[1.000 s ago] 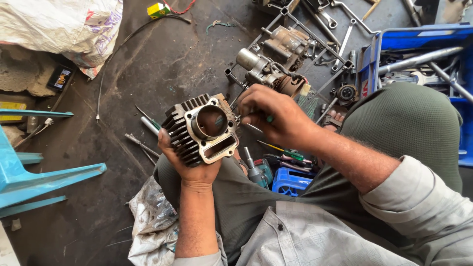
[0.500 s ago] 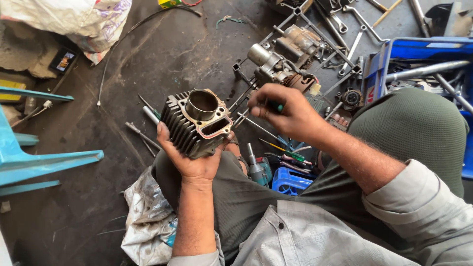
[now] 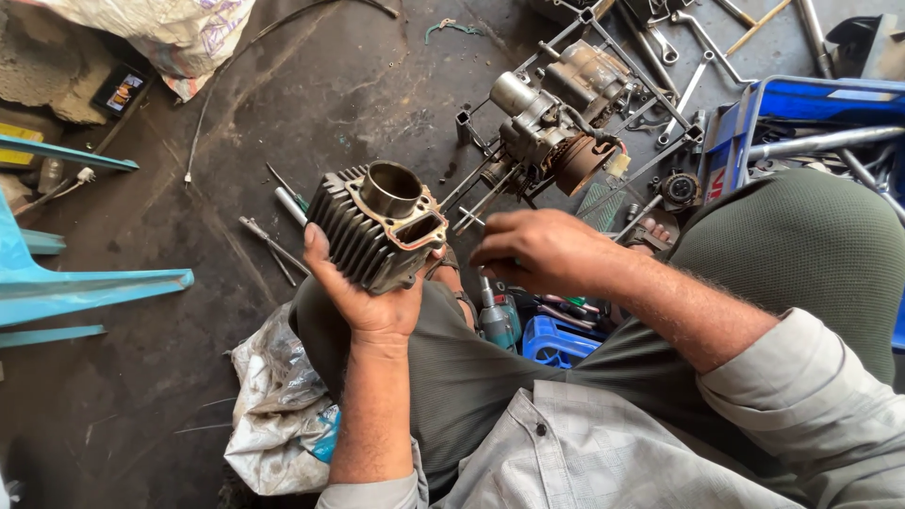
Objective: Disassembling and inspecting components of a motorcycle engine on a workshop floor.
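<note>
A finned engine cylinder (image 3: 382,224), grey metal with a round bore and a copper-coloured gasket face, sits cupped in the person's left hand (image 3: 363,297), palm under the cooling fins and thumb along the near side. The bore points up and away from the wearer, so the cylinder's long axis tilts toward the floor ahead, and its open face looks toward the right hand. The right hand (image 3: 537,250) hovers just beside that face, to its right and slightly lower, fingers curled together as if pinching something small; whether it holds anything cannot be told from this view. The left hand is plainly the one bearing the part, while the right is the free one nearest the gasket edge.

Beyond the right hand, on the dark, oil-stained floor (image 3: 189,396), stands a stripped engine crankcase (image 3: 551,123) with long studs pointing back toward the cylinder. Beneath the right wrist lie a blue plastic tray (image 3: 556,339) and several screwdrivers. Farther right, a blue crate (image 3: 754,123) holds metal rods. To the left of the left hand lie loose hand tools (image 3: 273,240), and farther out a light blue plastic chair (image 3: 66,283). A crumpled white sack (image 3: 278,415) rests beside the person's left knee.
</note>
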